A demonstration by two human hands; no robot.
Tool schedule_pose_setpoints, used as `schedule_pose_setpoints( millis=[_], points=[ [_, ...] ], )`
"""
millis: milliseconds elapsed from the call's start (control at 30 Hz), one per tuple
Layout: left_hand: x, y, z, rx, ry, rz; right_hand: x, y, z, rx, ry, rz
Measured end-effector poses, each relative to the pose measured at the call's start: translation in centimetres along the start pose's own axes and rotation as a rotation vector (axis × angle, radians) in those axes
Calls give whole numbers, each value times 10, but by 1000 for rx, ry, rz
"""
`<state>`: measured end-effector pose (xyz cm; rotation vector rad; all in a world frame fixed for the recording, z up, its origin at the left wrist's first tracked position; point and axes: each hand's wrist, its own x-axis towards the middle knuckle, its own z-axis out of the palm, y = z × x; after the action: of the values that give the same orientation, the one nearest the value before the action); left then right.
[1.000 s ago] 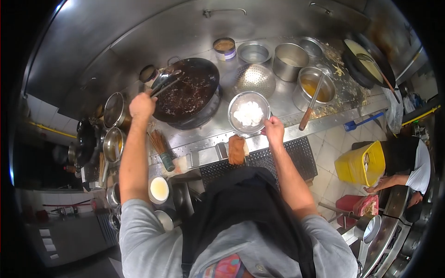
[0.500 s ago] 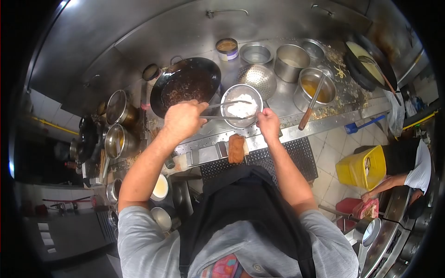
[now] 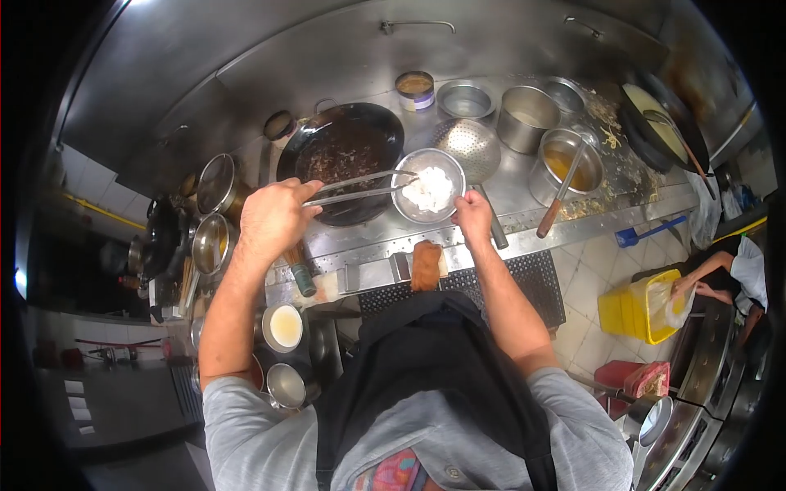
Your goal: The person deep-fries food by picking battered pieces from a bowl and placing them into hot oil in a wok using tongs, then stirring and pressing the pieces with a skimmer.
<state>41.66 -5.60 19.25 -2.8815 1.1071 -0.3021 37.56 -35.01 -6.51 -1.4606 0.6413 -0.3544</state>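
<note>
Apron: black (image 3: 434, 360), right below my eye line, over a grey tee sleeve on each side (image 3: 246, 421).
Cloth: a brownish-orange rag (image 3: 425, 266) hanging at the front edge of the steel surface (image 3: 514, 193).
Left hand: knuckles up (image 3: 274, 219), fingers closed round the tongs (image 3: 360, 177), so that grip's pinching them at the back end.
Right hand: grip's pinching the near right edge of the bowl (image 3: 406, 203), thumb on top (image 3: 473, 217).
Tongs: long metal ones, arms spread a bit, tips reaching in over the bowl. One tip's right by the white food (image 3: 429, 190); can't tell if it's actually touching.
Bowl: round metal thing in front of the person, white food heaped in it. Seems held up over the surface, can't swear to it.
Wok: big black one (image 3: 381, 135) just left of the bowl, brown scraps stuck inside.
Strainer: round with holes (image 3: 473, 147), just behind the bowl, grey handle poking out past the right hand.
Ladle: wooden handle (image 3: 550, 219), leaning out of a pot of yellowish liquid (image 3: 536, 182) on the right.
Can: opened, purple-and-white label (image 3: 419, 101), past the wok near the back wall.
Tap: slim metal spout (image 3: 419, 27) on that wall.
Co-worker: off right, hand (image 3: 679, 286) at the plastic bag lining a yellow bin (image 3: 626, 313).
</note>
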Motion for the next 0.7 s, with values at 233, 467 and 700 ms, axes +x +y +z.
schedule_pose_setpoints(
  millis=[233,467,700],
  points=[
    [-15,-20,-29,-3,58,-102,6,-3,18,43,-50,13],
    [-28,-53,-61,-31,114,-333,6,-1,33,121,-84,72],
    [-27,-109,7,13,-28,-408,1,8,20,142,-50,87]
  ],
)
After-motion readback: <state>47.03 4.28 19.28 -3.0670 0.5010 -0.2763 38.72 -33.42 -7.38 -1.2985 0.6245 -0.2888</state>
